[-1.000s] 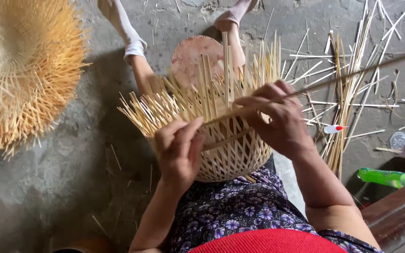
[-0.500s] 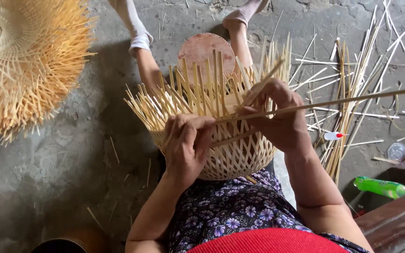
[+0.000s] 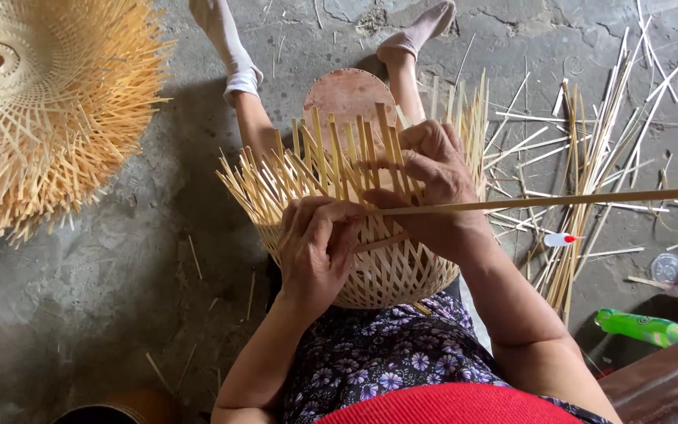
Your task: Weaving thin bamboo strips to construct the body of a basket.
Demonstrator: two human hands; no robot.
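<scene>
A half-woven pale bamboo basket point(image 3: 370, 251) sits in the seated person's lap, its loose upright splints fanning outward so each can be reached. The left hand point(image 3: 319, 247) presses closed against the basket's near rim, steadying the weave. Just beyond it, the right hand point(image 3: 433, 184) pinches a long flat bamboo strip point(image 3: 574, 202) (running off rightward) among the uprights. Right of the basket, spare bamboo splints point(image 3: 590, 157) lie scattered on the concrete floor point(image 3: 119, 298).

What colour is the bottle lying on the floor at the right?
Bright green; the bottle shows best in the head view, low right, past the right hand.
</scene>
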